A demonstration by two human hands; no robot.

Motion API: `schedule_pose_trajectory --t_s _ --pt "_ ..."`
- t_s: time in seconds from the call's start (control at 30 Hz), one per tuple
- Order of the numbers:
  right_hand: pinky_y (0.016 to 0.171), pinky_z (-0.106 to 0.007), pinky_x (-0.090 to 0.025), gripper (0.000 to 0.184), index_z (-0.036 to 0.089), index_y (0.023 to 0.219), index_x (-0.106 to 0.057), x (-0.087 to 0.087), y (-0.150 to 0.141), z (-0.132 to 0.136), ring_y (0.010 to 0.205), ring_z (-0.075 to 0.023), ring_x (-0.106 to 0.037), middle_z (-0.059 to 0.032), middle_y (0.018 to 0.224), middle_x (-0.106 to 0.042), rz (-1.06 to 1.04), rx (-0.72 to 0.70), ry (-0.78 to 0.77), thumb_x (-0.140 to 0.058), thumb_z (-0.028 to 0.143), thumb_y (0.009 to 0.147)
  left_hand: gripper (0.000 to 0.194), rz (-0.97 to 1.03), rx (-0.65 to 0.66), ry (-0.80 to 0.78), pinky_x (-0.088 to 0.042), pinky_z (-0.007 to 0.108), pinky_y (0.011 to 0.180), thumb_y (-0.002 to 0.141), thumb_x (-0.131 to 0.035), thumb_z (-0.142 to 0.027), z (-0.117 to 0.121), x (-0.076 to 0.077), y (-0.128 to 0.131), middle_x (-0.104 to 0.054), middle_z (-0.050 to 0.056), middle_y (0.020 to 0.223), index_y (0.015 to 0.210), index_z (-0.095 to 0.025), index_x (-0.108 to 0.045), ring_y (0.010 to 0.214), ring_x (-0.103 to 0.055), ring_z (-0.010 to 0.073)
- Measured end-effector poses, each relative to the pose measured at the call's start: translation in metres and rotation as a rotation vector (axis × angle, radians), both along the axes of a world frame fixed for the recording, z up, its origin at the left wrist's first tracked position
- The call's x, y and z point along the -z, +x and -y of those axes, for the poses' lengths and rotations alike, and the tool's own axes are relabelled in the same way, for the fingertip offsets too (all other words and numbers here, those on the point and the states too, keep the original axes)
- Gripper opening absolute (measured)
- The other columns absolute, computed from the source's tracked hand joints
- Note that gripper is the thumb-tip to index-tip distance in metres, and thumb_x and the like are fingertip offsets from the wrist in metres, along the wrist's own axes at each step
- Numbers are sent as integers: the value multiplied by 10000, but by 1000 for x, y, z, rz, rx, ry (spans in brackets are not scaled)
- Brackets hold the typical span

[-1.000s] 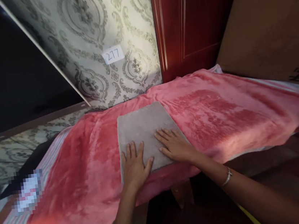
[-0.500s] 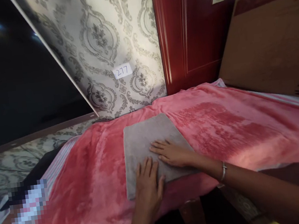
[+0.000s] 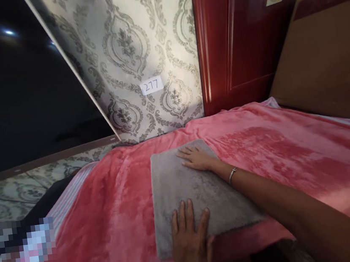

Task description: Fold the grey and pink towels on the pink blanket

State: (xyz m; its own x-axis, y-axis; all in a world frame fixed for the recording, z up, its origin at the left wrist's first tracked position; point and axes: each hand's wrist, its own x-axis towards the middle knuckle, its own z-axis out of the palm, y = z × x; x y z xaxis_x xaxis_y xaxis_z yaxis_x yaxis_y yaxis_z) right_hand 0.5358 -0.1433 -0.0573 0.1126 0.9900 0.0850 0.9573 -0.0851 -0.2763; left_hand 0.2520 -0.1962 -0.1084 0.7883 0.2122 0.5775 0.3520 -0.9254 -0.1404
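A folded grey towel [image 3: 188,184] lies flat on a pink plush blanket [image 3: 276,152] that covers a raised surface. My left hand [image 3: 188,242] rests palm down on the towel's near edge, fingers spread and flat. My right hand [image 3: 195,157] lies flat near the towel's far edge, fingers stretched out toward the left. A thin bracelet circles my right wrist. Neither hand holds anything.
Patterned grey wallpaper [image 3: 139,46] with a small paper label reading 277 [image 3: 151,85] stands behind. A red wooden panel [image 3: 230,39] rises at the back right, and brown cardboard [image 3: 322,62] leans at the right. A dark screen [image 3: 19,86] fills the left.
My right hand has slid from the middle of the towel to its far edge. My left hand has stayed on the near edge. The view has moved closer to the towel.
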Motion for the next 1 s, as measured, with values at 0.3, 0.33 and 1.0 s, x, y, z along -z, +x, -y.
schedule_pose_trajectory --t_s 0.3,0.33,1.0 --pt "1208 -569 -127 602 250 1579 -321 7 3 -5 1508 -321 -187 -94 1643 -231 -1 68 35 -336 501 1031 542 49 20 -19 -354 504 1096 875 -632 -386 -1 2 2 -504 104 1506 1409 -347 -553 1394 -426 322" --pt "1209 -567 -127 598 244 1580 -316 7 2 -4 1511 -317 -177 -98 1645 -222 0 69 27 -327 491 1036 535 51 19 -28 -349 506 1100 878 -630 -380 0 1 2 -499 101 1510 1407 -347 -555 1398 -420 321" --pt "1193 -637 -96 620 326 1568 -317 -16 -85 3 1525 -312 -108 -59 1650 -199 3 -354 -36 -410 580 1010 405 206 36 -65 -331 467 1147 898 -581 -300 7 5 -5 -616 90 1392 1299 -274 -633 1313 -534 250"
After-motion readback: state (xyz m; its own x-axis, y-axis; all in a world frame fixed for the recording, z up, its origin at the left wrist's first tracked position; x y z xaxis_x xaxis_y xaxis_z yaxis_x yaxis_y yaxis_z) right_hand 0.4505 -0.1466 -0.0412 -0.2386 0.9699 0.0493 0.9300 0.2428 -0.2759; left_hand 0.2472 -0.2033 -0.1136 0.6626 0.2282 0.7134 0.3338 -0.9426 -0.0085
